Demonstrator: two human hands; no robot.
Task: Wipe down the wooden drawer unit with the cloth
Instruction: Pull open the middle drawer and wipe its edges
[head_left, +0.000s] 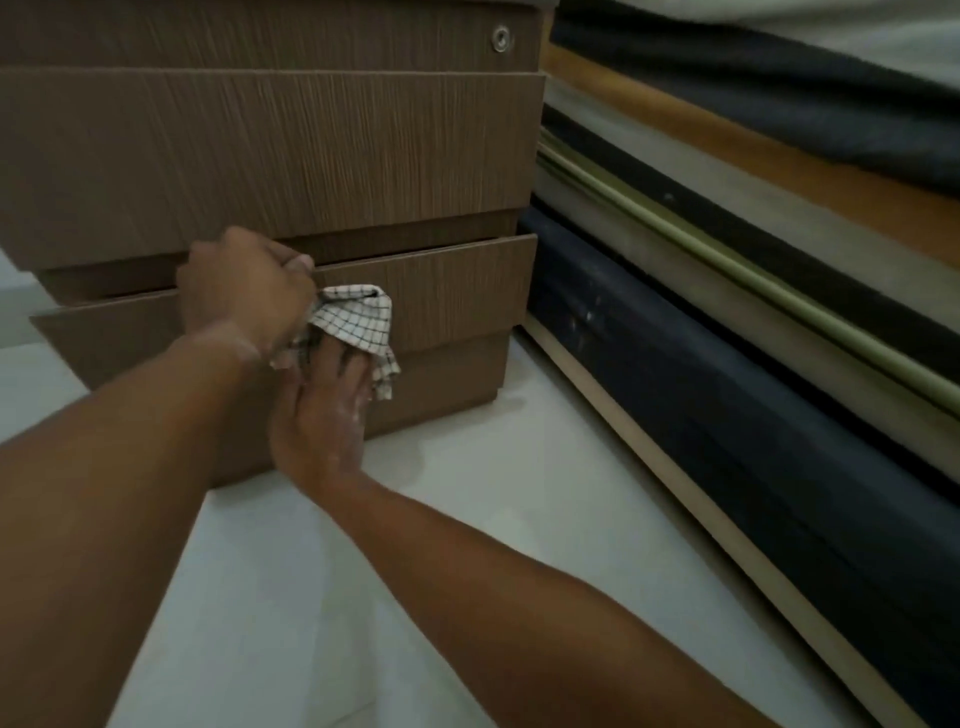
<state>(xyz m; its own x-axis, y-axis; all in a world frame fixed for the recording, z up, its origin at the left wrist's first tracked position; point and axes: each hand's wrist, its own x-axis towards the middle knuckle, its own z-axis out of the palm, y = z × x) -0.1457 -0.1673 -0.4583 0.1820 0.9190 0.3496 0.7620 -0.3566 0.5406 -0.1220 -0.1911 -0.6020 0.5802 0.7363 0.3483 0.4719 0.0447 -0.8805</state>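
A brown wooden drawer unit (322, 156) fills the upper left, standing on the floor. Its lowest drawer (457, 291) is pulled out a little. A white cloth with a dark check pattern (358, 319) is bunched against the front of that lowest drawer. My left hand (244, 291) is closed at the drawer's top edge and grips the cloth's upper left part. My right hand (319, 410) lies just below, fingers up against the drawer front and tucked under the cloth's lower edge, touching it.
A round metal lock (501, 39) sits at the top right corner of the unit. A bed with stacked mattresses and a dark base (753, 291) runs along the right, close to the unit's side. Pale floor tiles (363, 597) lie below.
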